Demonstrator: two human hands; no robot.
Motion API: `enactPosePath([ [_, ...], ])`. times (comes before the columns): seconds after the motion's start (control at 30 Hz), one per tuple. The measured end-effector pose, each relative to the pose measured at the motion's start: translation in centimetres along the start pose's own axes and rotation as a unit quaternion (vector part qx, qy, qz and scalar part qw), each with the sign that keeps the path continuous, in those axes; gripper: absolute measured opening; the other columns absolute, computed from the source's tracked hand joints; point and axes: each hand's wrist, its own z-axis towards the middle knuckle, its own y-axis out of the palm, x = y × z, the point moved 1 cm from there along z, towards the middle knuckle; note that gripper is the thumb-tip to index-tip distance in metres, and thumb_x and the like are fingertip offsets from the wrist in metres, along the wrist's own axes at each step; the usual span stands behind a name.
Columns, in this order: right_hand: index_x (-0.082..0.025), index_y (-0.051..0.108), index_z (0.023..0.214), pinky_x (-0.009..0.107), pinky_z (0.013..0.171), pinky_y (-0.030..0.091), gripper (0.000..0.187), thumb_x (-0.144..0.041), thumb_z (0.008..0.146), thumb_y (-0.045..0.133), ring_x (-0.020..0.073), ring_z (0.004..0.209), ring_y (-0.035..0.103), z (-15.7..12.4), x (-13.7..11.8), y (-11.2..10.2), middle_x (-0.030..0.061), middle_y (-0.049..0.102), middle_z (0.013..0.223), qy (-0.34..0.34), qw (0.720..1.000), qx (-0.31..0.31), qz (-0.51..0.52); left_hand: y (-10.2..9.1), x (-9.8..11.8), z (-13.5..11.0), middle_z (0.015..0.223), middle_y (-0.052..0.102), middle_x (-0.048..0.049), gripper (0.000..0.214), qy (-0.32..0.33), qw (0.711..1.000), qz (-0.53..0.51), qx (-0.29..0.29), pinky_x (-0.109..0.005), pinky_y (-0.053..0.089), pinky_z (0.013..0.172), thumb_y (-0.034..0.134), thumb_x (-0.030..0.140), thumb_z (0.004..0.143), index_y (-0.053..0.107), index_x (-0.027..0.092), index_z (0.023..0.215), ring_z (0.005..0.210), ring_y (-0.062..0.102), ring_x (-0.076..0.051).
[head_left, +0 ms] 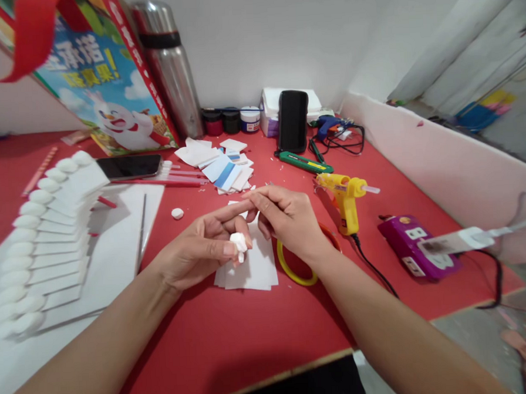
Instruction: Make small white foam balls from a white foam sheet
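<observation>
A small, uneven lump of white modelling clay [238, 243] is pinched between the thumb and bent fingers of my left hand [203, 241]. That hand's index finger stretches to the right. At its tip, the closed fingers of my right hand [284, 216] meet it in a pinch; anything between them is hidden. Below both hands lie white paper cards [249, 274], partly covered. A rounded white piece [177, 213] rests on the red table to the left. Partly under my right wrist is a yellow ring [288, 269], perhaps a tape roll.
Fanned white cards with rounded white ends [48, 232] cover the left side. A yellow glue gun [344, 195], green cutter [305, 161] and purple box [418, 247] lie right. Behind are card scraps [221, 167], phone [293, 122], paint jars [230, 121], steel flask [170, 72] and printed box [112, 93].
</observation>
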Motion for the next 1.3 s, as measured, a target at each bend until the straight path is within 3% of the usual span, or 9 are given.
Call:
enactPosePath([
  [0.17, -0.021, 0.077, 0.091, 0.023, 0.065, 0.052, 0.015, -0.031, 0.093, 0.066, 0.0117, 0.068, 0.067, -0.1, -0.4, -0.3, 0.0004, 0.074, 0.078, -0.082, 0.991, 0.003, -0.107, 0.1, 0.2, -0.1, 0.085, 0.067, -0.0032, 0.068, -0.003, 1.0, -0.005, -0.014, -0.018, 0.051, 0.058, 0.081, 0.015, 0.072, 0.062, 0.019, 0.137, 0.061, 0.061, -0.009],
  [0.37, -0.018, 0.068, 0.071, 0.023, 0.049, 0.043, 0.037, -0.046, 0.094, 0.062, 0.0095, 0.044, 0.051, 0.1, -1.0, -2.4, -0.0035, 0.057, 0.048, -0.054, 0.961, 0.207, -0.175, 0.2, 0.6, 0.0, 0.085, 0.07, -0.0028, 0.068, 0.03, 0.998, 0.052, 0.013, -0.018, 0.054, 0.057, 0.083, 0.014, 0.071, 0.064, 0.024, 0.136, 0.061, 0.062, -0.009],
  [0.47, -0.018, 0.063, 0.06, 0.025, 0.051, 0.043, 0.042, -0.046, 0.091, 0.066, 0.0098, 0.045, 0.049, 0.3, -0.9, -3.2, -0.0032, 0.055, 0.046, -0.07, 0.937, 0.25, -0.236, -0.1, 0.9, 0.0, 0.082, 0.071, -0.0022, 0.052, 0.065, 0.993, 0.07, 0.065, -0.016, 0.054, 0.059, 0.085, 0.017, 0.072, 0.074, 0.023, 0.123, 0.062, 0.062, -0.008],
  [0.57, -0.018, 0.075, 0.085, 0.028, 0.063, 0.051, 0.017, -0.027, 0.092, 0.062, 0.0125, 0.056, 0.059, 0.8, 0.1, -3.7, -0.0001, 0.068, 0.066, -0.082, 0.932, 0.233, -0.267, -0.4, 0.9, 0.0, 0.079, 0.072, -0.0025, 0.028, 0.079, 0.988, 0.076, 0.106, -0.015, 0.055, 0.061, 0.088, 0.02, 0.07, 0.082, 0.018, 0.097, 0.063, 0.064, -0.008],
  [0.7, -0.022, 0.072, 0.119, 0.035, 0.078, 0.056, 0.039, -0.009, 0.083, 0.062, 0.0187, 0.089, 0.068, 1.3, 1.1, -3.6, 0.0076, 0.07, 0.117, -0.122, 0.923, 0.189, -0.312, -0.5, 0.8, 0.1, 0.079, 0.074, -0.0025, 0.025, 0.086, 0.985, 0.078, 0.125, -0.016, 0.055, 0.062, 0.089, 0.023, 0.07, 0.082, 0.019, 0.093, 0.062, 0.065, -0.008],
  [0.83, -0.021, 0.077, 0.098, 0.033, 0.08, 0.055, 0.016, -0.017, 0.09, 0.064, 0.0174, 0.088, 0.069, 0.7, -0.1, -2.5, 0.0035, 0.075, 0.096, -0.155, 0.942, 0.168, -0.244, -0.8, 0.7, 0.3, 0.087, 0.076, -0.0036, 0.027, 0.099, 0.98, 0.078, 0.152, -0.016, 0.056, 0.067, 0.088, 0.021, 0.071, 0.082, 0.019, 0.098, 0.068, 0.066, -0.008],
  [0.97, -0.02, 0.076, 0.093, 0.027, 0.067, 0.052, 0.008, -0.021, 0.089, 0.07, 0.0135, 0.076, 0.065, -0.2, -1.7, -1.0, 0.0022, 0.073, 0.087, -0.18, 0.969, 0.072, -0.151, -0.9, 0.6, 0.4, 0.093, 0.078, -0.0038, 0.028, 0.124, 0.971, 0.088, 0.183, -0.019, 0.057, 0.076, 0.085, 0.018, 0.074, 0.082, 0.022, 0.101, 0.075, 0.069, -0.01],
  [1.13, -0.019, 0.075, 0.101, 0.025, 0.058, 0.047, 0.016, -0.023, 0.086, 0.075, 0.0102, 0.067, 0.056, -0.5, -1.6, -0.2, 0.004, 0.069, 0.092, -0.216, 0.965, 0.009, -0.147, -0.6, 0.5, 0.5, 0.1, 0.079, -0.0045, 0.026, 0.146, 0.962, 0.122, 0.198, -0.027, 0.058, 0.082, 0.083, 0.015, 0.076, 0.081, 0.025, 0.101, 0.082, 0.071, -0.014],
  [1.3, -0.021, 0.071, 0.089, 0.03, 0.075, 0.052, 0.009, -0.02, 0.094, 0.064, 0.0146, 0.082, 0.063, -0.7, -1.3, 0.1, 0.0031, 0.069, 0.087, -0.225, 0.954, 0.02, -0.199, -0.1, 0.4, 0.5, 0.09, 0.078, -0.0036, 0.027, 0.145, 0.959, 0.147, 0.193, -0.028, 0.057, 0.079, 0.083, 0.016, 0.075, 0.081, 0.024, 0.101, 0.077, 0.069, -0.014],
])
